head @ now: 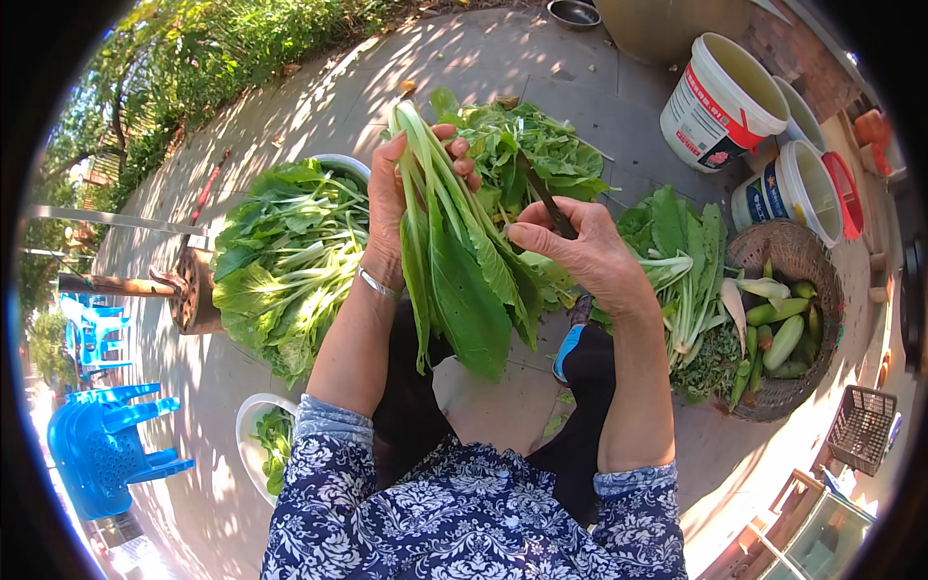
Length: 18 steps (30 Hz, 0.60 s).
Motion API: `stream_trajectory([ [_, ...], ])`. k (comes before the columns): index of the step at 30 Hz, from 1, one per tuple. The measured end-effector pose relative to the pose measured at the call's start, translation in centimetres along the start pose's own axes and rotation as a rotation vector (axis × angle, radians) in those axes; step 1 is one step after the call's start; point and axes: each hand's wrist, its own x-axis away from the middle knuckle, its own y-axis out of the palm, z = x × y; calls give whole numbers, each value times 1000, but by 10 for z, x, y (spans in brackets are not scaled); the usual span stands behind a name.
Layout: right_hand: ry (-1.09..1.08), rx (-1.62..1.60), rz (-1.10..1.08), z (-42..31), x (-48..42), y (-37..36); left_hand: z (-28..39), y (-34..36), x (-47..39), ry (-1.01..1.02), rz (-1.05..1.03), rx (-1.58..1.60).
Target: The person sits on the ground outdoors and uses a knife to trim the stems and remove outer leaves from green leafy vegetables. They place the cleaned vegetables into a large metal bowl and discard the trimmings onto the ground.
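My left hand holds a bunch of leafy greens by its pale stalks, root end up and leaves hanging down. In my right hand is a knife with a dark blade, its blade pointing up and away, just right of the bunch. Behind both hands lies a heap of loose green leaves on the paving. To the left, a large pile of leafy greens fills a basin. More whole greens lie on the ground to the right.
A wicker basket with corn and green gourds stands at the right, below white plastic buckets. At the left are a white bowl holding some greens, blue plastic stools and a perforated brown cylinder. A metal bowl lies at the top.
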Motion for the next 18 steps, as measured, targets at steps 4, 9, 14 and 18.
stream_trajectory([
  [4, 159, -169, 168, -2, -2, -2, 0, 6, 5, -27, 83, -184],
  [9, 157, -236, 225, 7, -11, 4, -8, 4, 8, -23, 19, -667],
  [14, -4, -177, 239, 1, -13, 11, -21, 5, 10, -38, -34, -825],
  [18, -200, 194, 378, 2, -15, 17, -29, -1, 8, 2, -52, -903],
])
